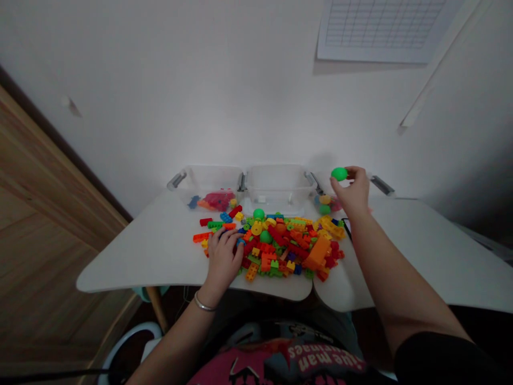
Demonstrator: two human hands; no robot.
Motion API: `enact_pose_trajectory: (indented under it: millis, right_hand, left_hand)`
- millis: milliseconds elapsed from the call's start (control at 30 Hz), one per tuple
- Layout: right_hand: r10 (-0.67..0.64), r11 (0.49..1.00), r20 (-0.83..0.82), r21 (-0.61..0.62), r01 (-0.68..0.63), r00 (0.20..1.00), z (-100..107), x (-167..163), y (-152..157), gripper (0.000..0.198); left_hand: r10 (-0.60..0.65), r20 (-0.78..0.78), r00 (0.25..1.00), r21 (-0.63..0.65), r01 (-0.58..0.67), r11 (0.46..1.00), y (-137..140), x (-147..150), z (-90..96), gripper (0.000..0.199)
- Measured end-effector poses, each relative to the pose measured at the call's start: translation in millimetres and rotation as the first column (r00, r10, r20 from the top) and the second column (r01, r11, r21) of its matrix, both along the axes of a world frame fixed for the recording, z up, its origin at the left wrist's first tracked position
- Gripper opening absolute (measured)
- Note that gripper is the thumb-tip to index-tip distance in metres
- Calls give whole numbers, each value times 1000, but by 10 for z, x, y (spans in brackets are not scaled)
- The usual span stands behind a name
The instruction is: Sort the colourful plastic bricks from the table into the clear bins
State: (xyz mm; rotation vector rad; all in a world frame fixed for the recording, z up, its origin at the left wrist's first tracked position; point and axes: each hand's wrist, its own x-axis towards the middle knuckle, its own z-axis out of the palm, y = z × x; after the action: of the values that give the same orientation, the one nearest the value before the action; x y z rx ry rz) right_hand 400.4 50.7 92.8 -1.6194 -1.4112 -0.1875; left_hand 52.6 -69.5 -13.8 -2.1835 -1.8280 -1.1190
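A green ball point(339, 174) is pinched between the thumb and fingers of my right hand point(355, 192), raised over the right clear bin point(320, 184). Inside that bin lie a few balls, one of them green point(324, 209). My left hand point(224, 256) rests with fingers apart on the left side of a heap of coloured toy bricks point(280, 246), touching some pieces. Two more green balls, one at the back point(258, 214) and one in the middle point(266, 236), sit among the bricks. An orange block point(317, 253) lies at the heap's right.
The left clear bin point(212, 176) holds pink, orange and blue pieces. A middle clear bin point(276, 176) stands against the wall. Two white tables point(152, 246) meet below the heap. A wooden panel point(48, 240) rises at left.
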Motion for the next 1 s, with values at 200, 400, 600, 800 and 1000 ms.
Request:
enact_pose_trajectory:
  millis: [200, 400, 600, 800, 1000]
  right_hand:
    - [-112, 839, -11, -537, 89, 994, -3, 444, 224, 48]
    - [-27, 620, 286, -747, 240, 958, -14, 547, 427, 46]
    - [-63, 554, 326, -774, 305, 943, 41, 450, 466, 51]
    - [-112, 668, 238, -701, 251, 965, -29, 427, 365, 46]
    - [-37, 995, -61, -98, 31, 997, -92, 191, 107, 49]
  left_hand:
    - [-9, -1, 1000, 2, 9, 1000, 1, 4, 7, 26]
    - [-1, 2, 1000, -4, 1, 1000, 3, 5, 1, 26]
    - [-1, 10, 1000, -14, 1, 1000, -1, 4, 0, 26]
    - [-3, 13, 1000, -15, 3, 1000, -8, 7, 12, 25]
    - [-3, 9, 1000, -18, 3, 1000, -9, -5, 1, 25]
